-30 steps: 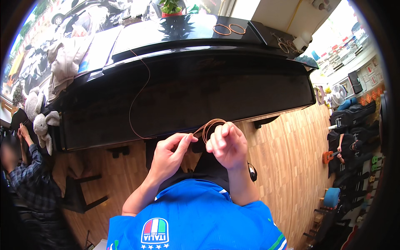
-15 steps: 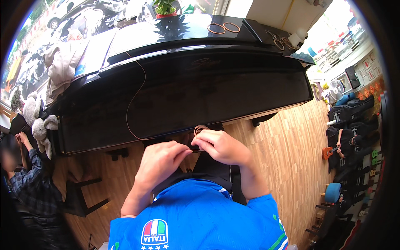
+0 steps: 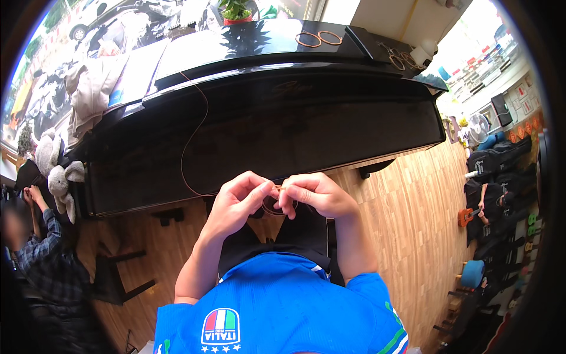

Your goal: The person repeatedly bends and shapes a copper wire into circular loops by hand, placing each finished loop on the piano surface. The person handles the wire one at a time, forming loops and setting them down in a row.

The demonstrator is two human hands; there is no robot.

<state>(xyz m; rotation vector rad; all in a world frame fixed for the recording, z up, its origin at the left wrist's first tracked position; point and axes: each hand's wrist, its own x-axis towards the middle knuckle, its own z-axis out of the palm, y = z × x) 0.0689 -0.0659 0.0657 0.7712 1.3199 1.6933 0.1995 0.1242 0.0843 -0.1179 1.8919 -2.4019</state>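
Observation:
In front of my lap, both hands are raised close together over a small coil of thin copper-coloured string (image 3: 271,210). My left hand (image 3: 239,203) pinches the string between thumb and forefinger. My right hand (image 3: 321,196) has closed its thumb and fingers on the same coil, its tips nearly touching those of the left. The loop hangs just below the fingertips. A loose strand (image 3: 183,154) runs from the top of the black piano (image 3: 330,118) down its front and ends behind my left hand.
Two copper-coloured rings of string (image 3: 308,39) lie on the piano top, with more coils (image 3: 401,58) at its right end. A potted plant (image 3: 236,10), a beige cloth (image 3: 94,85) and a plush rabbit (image 3: 59,177) are around it. A person (image 3: 41,253) sits at the left.
My hands have come closer together, and the left has moved up and to the right. The coil, earlier above the right hand's fingers, now hangs below both sets of fingertips.

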